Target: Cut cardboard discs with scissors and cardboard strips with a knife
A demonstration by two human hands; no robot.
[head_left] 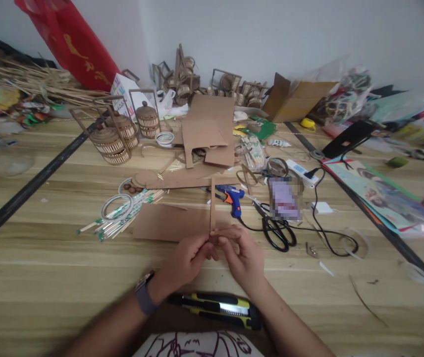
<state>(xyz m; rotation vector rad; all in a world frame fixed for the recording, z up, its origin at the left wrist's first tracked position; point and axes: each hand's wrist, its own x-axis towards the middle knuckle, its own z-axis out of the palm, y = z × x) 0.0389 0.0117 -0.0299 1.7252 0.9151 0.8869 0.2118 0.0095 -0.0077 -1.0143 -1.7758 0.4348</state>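
Between the fingertips of my left hand (193, 253) and my right hand (242, 253) is a narrow cardboard strip (212, 203), pointing away from me. Both hands are closed in a pinch at its near end, and the fingers hide that end. Beneath the strip lies a flat cardboard piece (171, 221) on the table. A blue glue gun (236, 197) rests just beyond my right hand, with black-handled scissors (277, 232) to its right. Close to my body, below my wrists, lies a yellow and black utility knife (221, 308).
Wrapped sticks (117, 218) and white rings (117, 207) lie at left. Small lantern-like baskets (110, 144) stand behind them. More cardboard (208, 111) is piled at the back centre. A power strip (301, 172) and its black cable (321, 223) lie at right.
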